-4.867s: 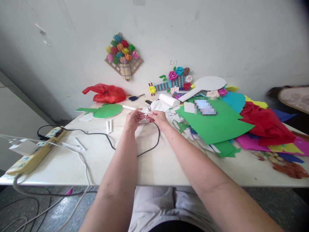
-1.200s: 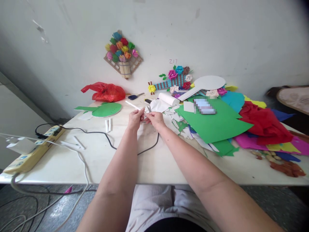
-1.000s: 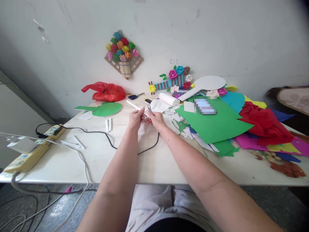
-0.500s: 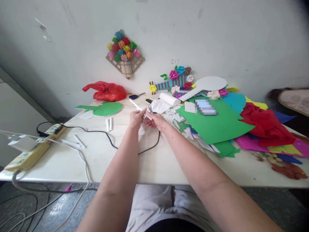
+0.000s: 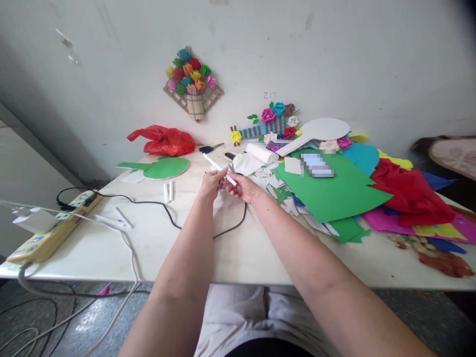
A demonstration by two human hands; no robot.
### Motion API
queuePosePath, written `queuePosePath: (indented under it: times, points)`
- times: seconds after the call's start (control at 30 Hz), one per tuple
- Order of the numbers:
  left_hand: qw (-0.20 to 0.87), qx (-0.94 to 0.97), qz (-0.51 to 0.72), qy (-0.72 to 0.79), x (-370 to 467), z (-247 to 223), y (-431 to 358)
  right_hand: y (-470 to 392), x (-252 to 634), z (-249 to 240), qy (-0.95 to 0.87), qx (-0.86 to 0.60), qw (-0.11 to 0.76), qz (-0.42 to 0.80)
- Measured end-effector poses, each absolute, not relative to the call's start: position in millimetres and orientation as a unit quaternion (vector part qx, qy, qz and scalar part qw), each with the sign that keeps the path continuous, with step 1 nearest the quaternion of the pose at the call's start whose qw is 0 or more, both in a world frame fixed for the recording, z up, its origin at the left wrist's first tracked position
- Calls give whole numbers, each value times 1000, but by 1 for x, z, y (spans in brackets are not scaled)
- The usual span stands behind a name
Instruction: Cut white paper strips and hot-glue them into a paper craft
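A white table (image 5: 230,253) carries a heap of coloured paper (image 5: 334,191) on the right, a red bag (image 5: 163,141) at the back and a power strip (image 5: 48,233) at the left edge. Above a black cable (image 5: 230,229), the left hand (image 5: 210,184) and right hand (image 5: 243,187) meet, fingers curled shut on a thin white roll (image 5: 219,169). The roll slants up and to the left, clear of the table, with two short white rolls (image 5: 168,191) lying well to its left.
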State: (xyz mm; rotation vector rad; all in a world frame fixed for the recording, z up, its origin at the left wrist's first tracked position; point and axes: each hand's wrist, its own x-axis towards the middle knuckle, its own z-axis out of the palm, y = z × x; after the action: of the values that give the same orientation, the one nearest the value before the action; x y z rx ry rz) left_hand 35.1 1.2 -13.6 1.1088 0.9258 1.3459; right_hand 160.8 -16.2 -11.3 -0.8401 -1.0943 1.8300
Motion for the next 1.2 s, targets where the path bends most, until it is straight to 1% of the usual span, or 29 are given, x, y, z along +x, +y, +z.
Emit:
queuePosePath:
  times: [0.23, 0.4, 0.7, 1.2]
  points:
    - [549, 478, 565, 389, 35, -12, -1, -17, 161, -13, -442, -361, 432, 698]
    - [553, 485, 565, 375, 35, -13, -1, -16, 160, -15, -426, -358, 440, 705]
    - [520, 484, 589, 384, 37, -12, 0, -15, 161, -15, -413, -367, 436, 710]
    - [485, 523, 596, 369, 32, -15, 1, -18, 160, -12, -420, -373, 431, 706]
